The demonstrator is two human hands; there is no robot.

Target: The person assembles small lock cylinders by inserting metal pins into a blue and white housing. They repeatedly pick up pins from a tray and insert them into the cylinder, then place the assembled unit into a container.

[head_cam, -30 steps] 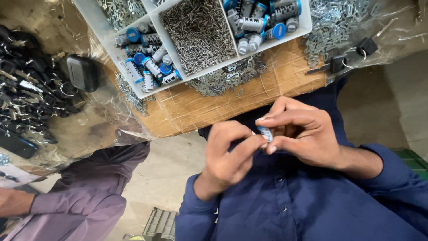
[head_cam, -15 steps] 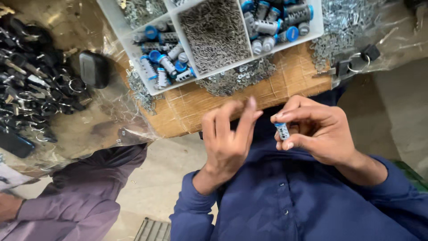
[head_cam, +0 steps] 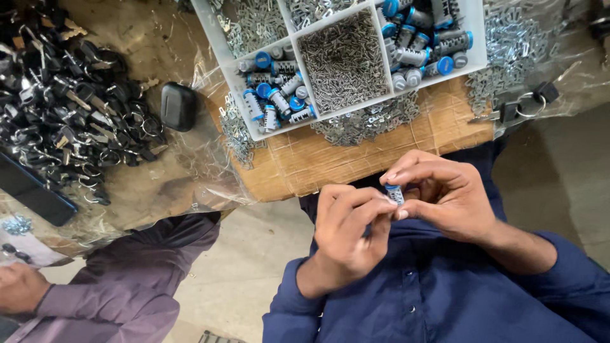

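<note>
A small silver lock cylinder [head_cam: 395, 194] with a blue end is pinched in the fingertips of my right hand [head_cam: 448, 200], in front of my blue shirt. My left hand [head_cam: 346, 235] sits just left of it, fingers curled, with thumb and forefinger tips pressed against the cylinder's side. Both hands hover below the front edge of a brown board [head_cam: 330, 162]. On the board lies a white compartment tray [head_cam: 223, 60] holding more blue-capped cylinders [head_cam: 273, 98], small metal pins [head_cam: 346, 60] and flat metal plates [head_cam: 254, 25].
Loose metal plates [head_cam: 365, 124] spill around the tray. A pile of black keys on rings [head_cam: 70, 114] lies at the left, with a black case [head_cam: 178, 105] and a dark phone [head_cam: 35, 197]. Another person's purple sleeve [head_cam: 127, 292] and hand [head_cam: 19, 289] are lower left. A key ring [head_cam: 524, 108] lies at the right.
Half a second ago my left hand's fingers were spread away from the cylinder; now they have closed back onto it. My right hand still holds it.
</note>
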